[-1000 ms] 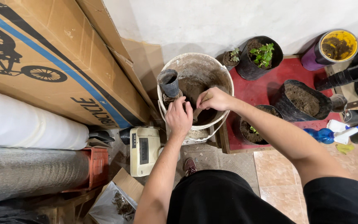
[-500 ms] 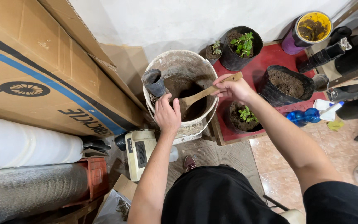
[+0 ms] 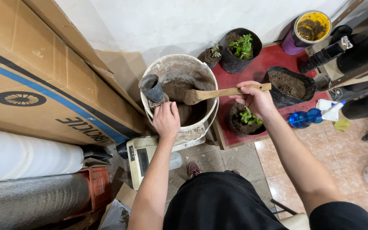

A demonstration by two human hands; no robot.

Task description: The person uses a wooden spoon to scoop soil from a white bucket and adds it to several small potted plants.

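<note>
Left hand (image 3: 166, 120) is closed around the lower part of a small dark grow bag (image 3: 152, 88), fingers curled about it, holding it tilted at the near-left rim of a white bucket (image 3: 169, 68); the bag's open mouth points up and away. Right hand (image 3: 254, 99) grips the handle of a wooden spoon (image 3: 222, 93), fingers wrapped shut over the shaft near its far end. The spoon lies nearly level across the bucket's right rim, its bowl heaped with brown soil and hanging over the bucket's middle, just beside the bag but not touching it. Inside the bucket, dark soil (image 3: 184, 108) lies low against the near wall; the walls are smeared pale. The bucket stands on the floor against the wall, between a large cardboard box (image 3: 43, 72) on its left and a red tray (image 3: 273, 64) on its right. On the tray: a black pot with a green seedling (image 3: 245, 119) at the near-left corner, directly under the right hand; a black bag of soil (image 3: 288, 85) right of the hand; a taller black pot with leafy plant (image 3: 241, 49) at the far edge. A blue spray bottle (image 3: 307, 117) lies off the tray's near-right edge.
</note>
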